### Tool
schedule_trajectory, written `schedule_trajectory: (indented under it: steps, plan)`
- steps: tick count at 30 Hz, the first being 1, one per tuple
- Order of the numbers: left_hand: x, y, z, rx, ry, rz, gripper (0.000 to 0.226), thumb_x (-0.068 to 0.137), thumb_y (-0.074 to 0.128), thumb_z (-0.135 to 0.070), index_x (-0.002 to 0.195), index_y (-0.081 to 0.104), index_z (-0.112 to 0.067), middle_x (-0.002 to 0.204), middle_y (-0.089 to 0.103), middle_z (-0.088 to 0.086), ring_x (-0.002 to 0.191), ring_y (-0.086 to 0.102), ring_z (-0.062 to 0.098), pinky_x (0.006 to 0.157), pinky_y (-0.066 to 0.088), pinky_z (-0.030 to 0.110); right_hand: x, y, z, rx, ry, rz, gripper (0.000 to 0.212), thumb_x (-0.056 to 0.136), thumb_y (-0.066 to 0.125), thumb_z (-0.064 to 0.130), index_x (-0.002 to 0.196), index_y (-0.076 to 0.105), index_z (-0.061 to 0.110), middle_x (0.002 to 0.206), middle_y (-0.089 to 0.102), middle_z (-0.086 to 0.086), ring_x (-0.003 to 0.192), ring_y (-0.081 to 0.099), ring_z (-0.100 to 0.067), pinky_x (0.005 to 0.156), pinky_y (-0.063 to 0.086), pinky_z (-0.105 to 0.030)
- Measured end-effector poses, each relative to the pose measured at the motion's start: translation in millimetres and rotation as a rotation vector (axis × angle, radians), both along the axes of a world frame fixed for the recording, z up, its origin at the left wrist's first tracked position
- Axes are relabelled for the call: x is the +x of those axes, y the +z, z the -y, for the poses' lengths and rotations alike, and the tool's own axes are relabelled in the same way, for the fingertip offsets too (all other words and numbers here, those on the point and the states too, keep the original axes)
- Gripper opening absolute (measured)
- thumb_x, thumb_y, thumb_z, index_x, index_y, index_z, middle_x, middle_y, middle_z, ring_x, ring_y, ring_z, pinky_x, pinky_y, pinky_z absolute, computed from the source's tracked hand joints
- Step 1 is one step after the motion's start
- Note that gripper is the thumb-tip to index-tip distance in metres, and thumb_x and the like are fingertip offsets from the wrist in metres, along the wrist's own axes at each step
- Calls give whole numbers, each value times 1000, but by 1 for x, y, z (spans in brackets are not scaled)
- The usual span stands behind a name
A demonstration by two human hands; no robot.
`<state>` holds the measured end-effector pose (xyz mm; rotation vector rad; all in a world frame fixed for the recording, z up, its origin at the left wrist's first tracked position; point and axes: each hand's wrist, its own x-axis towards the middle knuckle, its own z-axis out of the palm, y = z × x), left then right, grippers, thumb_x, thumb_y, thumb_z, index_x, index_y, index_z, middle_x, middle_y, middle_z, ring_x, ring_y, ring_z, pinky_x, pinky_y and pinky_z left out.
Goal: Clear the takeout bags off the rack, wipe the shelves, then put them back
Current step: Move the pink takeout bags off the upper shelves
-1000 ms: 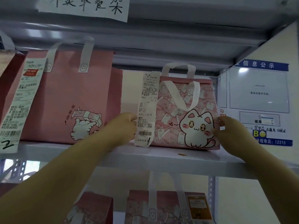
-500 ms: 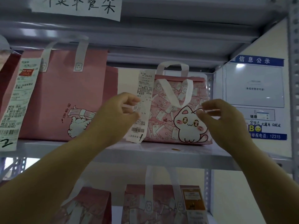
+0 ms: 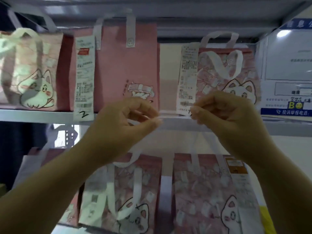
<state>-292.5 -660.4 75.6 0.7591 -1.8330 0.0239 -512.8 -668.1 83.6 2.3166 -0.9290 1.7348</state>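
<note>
**A:** What takes up most of the view?

**B:** A grey metal rack, with its upper shelf crossing at mid-height. Three takeout bags stand upright on that shelf. At the left is a pale cat-print fabric bag, in the middle a tall plain pink bag with a small cat drawing, and at the right a wider patterned pink bag with a white cat face. On the level below stand a lower-left pink cat bag and a lower-right pink cat bag.

**A:** And the hands?

**B:** Both are raised in front of the shelf edge. The left hand has curled fingers with the thumb drawn towards them, and nothing shows between them. The right hand is curled too. Its fingertips overlap the bottom of a long white paper receipt that hangs on the patterned bag's left edge. Blur hides whether they pinch it. A second white receipt marked "2" hangs from the tall bag.

**A:** Which bag is closest to hand?

**B:** The patterned one. It stands just above and beyond the right hand, with its handles up. The left hand sits in front of the gap between that bag and the tall one. I judge that grasping it would mean reaching up and forward.
</note>
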Motion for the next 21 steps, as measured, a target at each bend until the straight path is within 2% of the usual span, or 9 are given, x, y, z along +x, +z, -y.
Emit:
schedule_trajectory:
  steps: [2,5,7,10,13,17,18,21]
  plan:
    - [33,-14,-11,37,3,13,12,76,72,-38,80,68,-28,86,68,-18,81,65,0,67,52,13,29,-16,-9,53,36,-23,20,81,58,46,82,65,27,74,67,8,69,64,-11,65,57,-36]
    - [84,-34,-24,122,33,42,21,75,68,-46,80,67,-26,84,68,-18,79,65,1,67,51,12,78,-41,-18,133,66,-49,23,81,59,47,82,66,25,73,67,7,68,64,-11,65,56,-39]
    - [117,-51,-30,185,63,50,22,71,64,-45,80,67,-25,84,68,-18,78,65,1,68,50,10,111,-59,-20,190,79,-56,22,81,59,45,82,66,24,71,67,8,67,64,-9,64,56,-36]
    - [165,-77,-35,277,108,25,13,73,65,-41,78,68,-29,81,69,-19,75,66,1,63,51,16,158,-86,-21,279,88,-94,20,80,58,45,82,66,28,71,66,10,68,63,-5,62,55,-25]
    - [209,-103,-34,351,166,-22,13,72,66,-45,77,69,-33,77,70,-19,73,65,1,65,47,18,200,-112,-16,361,80,-137,18,81,58,45,83,66,28,73,65,12,70,61,-2,62,51,-17]
    - [260,-134,-25,408,275,-65,4,75,69,-41,79,67,-40,75,68,-20,68,63,-3,58,43,11,245,-149,-2,483,75,-99,15,82,62,43,86,65,29,76,65,13,72,60,-1,61,50,-16]
    - [272,-142,-22,431,295,-87,3,76,69,-38,78,68,-39,74,69,-19,68,63,-2,59,44,14,255,-159,4,513,79,-74,13,82,63,42,87,64,30,76,65,14,72,60,0,61,49,-15]
    - [305,-165,-7,513,355,-175,2,78,71,-34,78,69,-34,77,70,-14,70,65,4,67,55,34,279,-187,21,592,86,0,14,81,65,39,93,62,33,80,63,16,77,58,2,60,46,-9]
